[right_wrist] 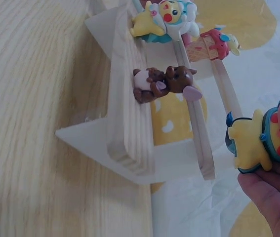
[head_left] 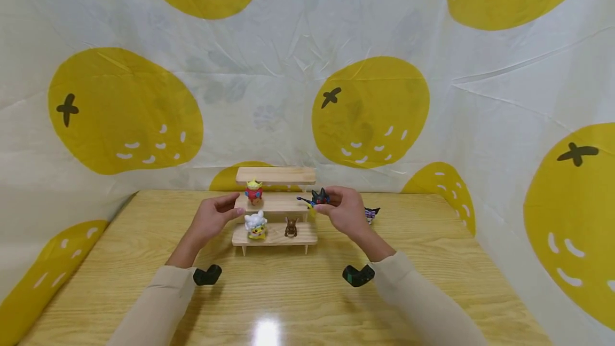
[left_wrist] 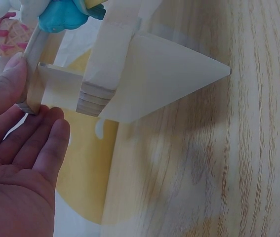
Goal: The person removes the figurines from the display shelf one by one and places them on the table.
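A three-tier wooden display shelf (head_left: 276,203) stands on the table. My left hand (head_left: 210,220) is at its left end; in the left wrist view the thumb and fingers pinch the end of the middle tier. My right hand (head_left: 347,212) holds a yellow figurine (right_wrist: 251,143) with red cheeks and a dark hooded costume by the middle tier's right end, apart from the board in the right wrist view. On the middle tier's left sits a red ice-cream-cone figurine (head_left: 254,192). The bottom tier bears a white-hooded yellow figurine (head_left: 256,225) and a brown mouse-like figurine (head_left: 290,227).
A purple and black figurine (head_left: 370,214) is on the table right of the shelf, partly hidden by my right hand. Behind hangs a white curtain (head_left: 278,95) with large yellow fruit prints. A wood-grain table (head_left: 288,298) extends in front and to both sides.
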{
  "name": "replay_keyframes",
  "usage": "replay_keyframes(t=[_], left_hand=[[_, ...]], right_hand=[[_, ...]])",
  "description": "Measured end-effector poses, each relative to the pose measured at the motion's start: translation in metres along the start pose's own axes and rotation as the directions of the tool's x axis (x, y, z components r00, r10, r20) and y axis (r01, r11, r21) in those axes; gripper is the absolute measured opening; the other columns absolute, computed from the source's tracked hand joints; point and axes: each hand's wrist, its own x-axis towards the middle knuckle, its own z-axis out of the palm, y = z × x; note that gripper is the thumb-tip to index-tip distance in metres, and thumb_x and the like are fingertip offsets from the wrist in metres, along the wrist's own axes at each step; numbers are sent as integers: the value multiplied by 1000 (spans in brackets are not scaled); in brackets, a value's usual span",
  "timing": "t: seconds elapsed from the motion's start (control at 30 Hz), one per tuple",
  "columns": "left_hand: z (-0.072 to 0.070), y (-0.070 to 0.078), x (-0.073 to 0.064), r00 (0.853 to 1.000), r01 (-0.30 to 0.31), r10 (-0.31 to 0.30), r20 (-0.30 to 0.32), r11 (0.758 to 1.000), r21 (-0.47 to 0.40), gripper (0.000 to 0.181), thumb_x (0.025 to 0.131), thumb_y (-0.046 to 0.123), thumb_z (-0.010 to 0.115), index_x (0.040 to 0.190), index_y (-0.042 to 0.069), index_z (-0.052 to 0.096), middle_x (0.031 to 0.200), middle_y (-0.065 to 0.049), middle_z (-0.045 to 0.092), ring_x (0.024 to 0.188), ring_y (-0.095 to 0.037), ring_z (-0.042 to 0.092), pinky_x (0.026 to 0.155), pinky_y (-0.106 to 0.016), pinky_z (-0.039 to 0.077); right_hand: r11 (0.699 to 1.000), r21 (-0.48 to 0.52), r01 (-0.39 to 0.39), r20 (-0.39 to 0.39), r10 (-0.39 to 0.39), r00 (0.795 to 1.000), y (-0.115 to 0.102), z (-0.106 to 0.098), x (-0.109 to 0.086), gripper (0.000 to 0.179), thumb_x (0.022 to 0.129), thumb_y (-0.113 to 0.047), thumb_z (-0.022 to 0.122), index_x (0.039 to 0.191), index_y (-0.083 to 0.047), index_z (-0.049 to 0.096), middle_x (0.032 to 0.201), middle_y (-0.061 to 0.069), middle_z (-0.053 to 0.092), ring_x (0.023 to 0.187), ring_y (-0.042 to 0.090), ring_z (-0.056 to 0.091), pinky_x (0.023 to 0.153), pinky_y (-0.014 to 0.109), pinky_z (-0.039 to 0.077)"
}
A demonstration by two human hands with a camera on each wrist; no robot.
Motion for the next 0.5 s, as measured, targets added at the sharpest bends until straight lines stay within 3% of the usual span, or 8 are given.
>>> replay_keyframes(t=[0.27,0.5], left_hand=[[-1,-1,2,1000,-5,5,11,1000,3,64,101,27,72,154,0,49,155,-24,53,142,-40,54,114,-53,49],[-1,-1,1,1000,-1,1,16,1000,-4,63,101,26,72,154,1,49,156,-23,52,143,-39,53,114,-53,49]], right_hand=[[1000,2,10,27,-10,1000,7,-10,-3,30,89,-6,82,118,-1,76,104,16,80,100,30,78,84,39,65],[999,23,25,33,-26,999,8,-17,-8,28,89,-4,82,116,1,76,101,19,80,89,25,78,64,29,57]])
